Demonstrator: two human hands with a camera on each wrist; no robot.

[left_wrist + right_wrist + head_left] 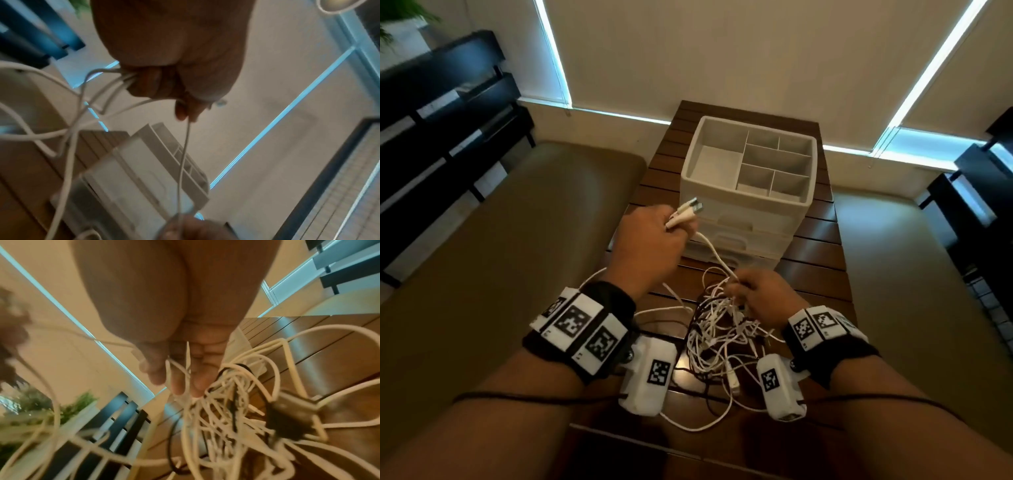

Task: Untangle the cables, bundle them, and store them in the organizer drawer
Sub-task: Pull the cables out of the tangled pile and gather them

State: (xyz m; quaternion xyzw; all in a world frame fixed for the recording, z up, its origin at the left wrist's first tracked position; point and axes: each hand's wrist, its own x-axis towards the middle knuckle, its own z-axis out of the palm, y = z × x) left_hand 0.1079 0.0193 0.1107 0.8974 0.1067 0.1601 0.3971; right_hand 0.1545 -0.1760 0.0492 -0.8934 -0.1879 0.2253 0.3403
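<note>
Untangling: the person is drawing one white cable (714,251) out of the knotted heap of white and dark cables (722,329) lying at the near end of the dark slatted wooden worktop (822,246).
Left hand: the left hand (650,240) is curling tight around the plug ends of white cable (688,212), raised just in front of the organizer.
Right hand: the right hand (763,294) is pinching strands at the top of the heap, fingers (180,382) closed among the cords.
Line between: the white cable is running taut from the left hand down to the right.
Organizer: the pale plastic organizer with drawers (746,192) is standing further along the worktop, its drawers appearing closed and its top compartments showing no cables.
Progress: judging by this, the task is only beginning; nothing is bundled or stored.
Remaining: freeing each cord, coiling them, opening a drawer and putting the bundles inside.
</note>
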